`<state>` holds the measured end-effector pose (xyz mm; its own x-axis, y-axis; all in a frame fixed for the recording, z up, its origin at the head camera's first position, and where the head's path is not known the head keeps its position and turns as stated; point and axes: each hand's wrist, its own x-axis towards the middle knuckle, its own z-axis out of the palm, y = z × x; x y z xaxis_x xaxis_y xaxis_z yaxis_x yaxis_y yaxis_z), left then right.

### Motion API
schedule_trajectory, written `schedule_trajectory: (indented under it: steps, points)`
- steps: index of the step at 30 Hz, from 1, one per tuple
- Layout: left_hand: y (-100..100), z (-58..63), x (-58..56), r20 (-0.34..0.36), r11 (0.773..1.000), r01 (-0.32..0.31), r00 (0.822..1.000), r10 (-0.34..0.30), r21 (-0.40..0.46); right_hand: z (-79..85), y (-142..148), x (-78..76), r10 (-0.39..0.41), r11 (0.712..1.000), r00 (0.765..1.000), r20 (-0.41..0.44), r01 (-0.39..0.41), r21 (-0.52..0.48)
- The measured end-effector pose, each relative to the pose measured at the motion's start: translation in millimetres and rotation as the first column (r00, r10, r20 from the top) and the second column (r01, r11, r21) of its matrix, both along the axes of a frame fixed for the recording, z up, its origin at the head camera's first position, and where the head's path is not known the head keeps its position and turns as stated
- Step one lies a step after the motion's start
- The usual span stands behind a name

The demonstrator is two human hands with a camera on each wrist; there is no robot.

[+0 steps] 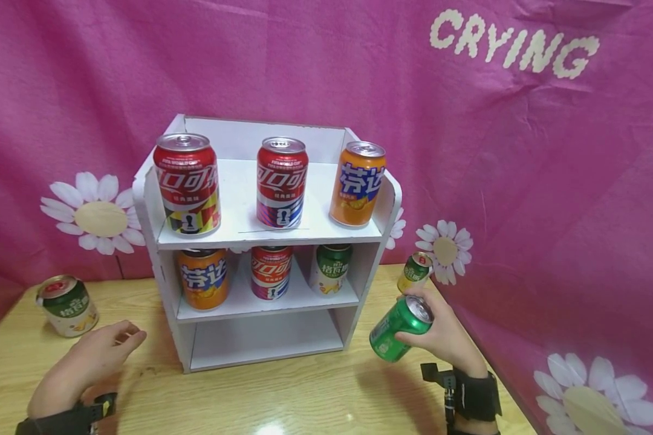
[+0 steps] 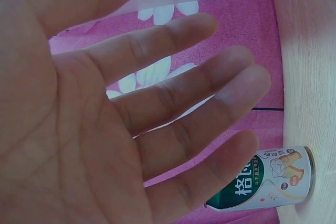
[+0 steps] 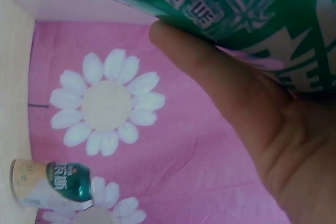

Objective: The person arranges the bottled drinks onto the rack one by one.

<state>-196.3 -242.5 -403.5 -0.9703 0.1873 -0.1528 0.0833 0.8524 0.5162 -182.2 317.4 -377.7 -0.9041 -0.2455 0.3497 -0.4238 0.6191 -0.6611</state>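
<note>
My right hand (image 1: 447,329) grips a bright green soda can (image 1: 401,328), tilted and held over the table right of the shelf; in the right wrist view the thumb (image 3: 220,77) lies along the green can (image 3: 247,19). My left hand (image 1: 97,353) holds nothing, its fingers relaxed beside a green-and-white can (image 1: 68,307) on the table. The white shelf (image 1: 272,356) stands between the hands. On its top tier are two red cola cans (image 1: 187,184) and an orange soda can (image 1: 358,184). The middle tier bears an orange can (image 1: 204,279), a red can (image 1: 271,273) and a green-and-white can (image 1: 331,270).
Another green-and-white can (image 1: 415,272) stands on the table behind my right hand. A pink cloth (image 1: 522,199) with white daisies hangs behind and along the right side. The wooden table (image 1: 239,402) runs in front of the shelf.
</note>
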Motion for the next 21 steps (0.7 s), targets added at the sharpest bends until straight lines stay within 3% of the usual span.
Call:
schedule_trajectory:
  steps: [5, 12, 17, 21]
  points:
    - [0, 0.6, -0.5, 0.012, 1.000, -0.001, 1.000, 0.001, -0.004, 6.7, -9, 8.2, 0.079, 0.996, 0.997, -0.004, -0.080, -0.029]
    - [0, 2.0, -1.4, 0.009, 1.000, -0.003, 1.000, 0.003, -0.002, 7.3, -30, 11.4, 0.199, 0.980, 0.979, -0.035, -0.199, 0.005]
    - [-1, 2.3, -0.9, 0.009, 1.000, -0.004, 1.000, 0.004, 0.002, 2.7, -52, 12.6, 0.303, 0.953, 0.951, 0.060, -0.303, -0.010]
    - [-1, 1.6, -0.6, 0.004, 1.000, -0.003, 1.000, 0.003, 0.003, -2.5, -70, 12.5, 0.337, 0.940, 0.928, 0.157, -0.342, 0.004]
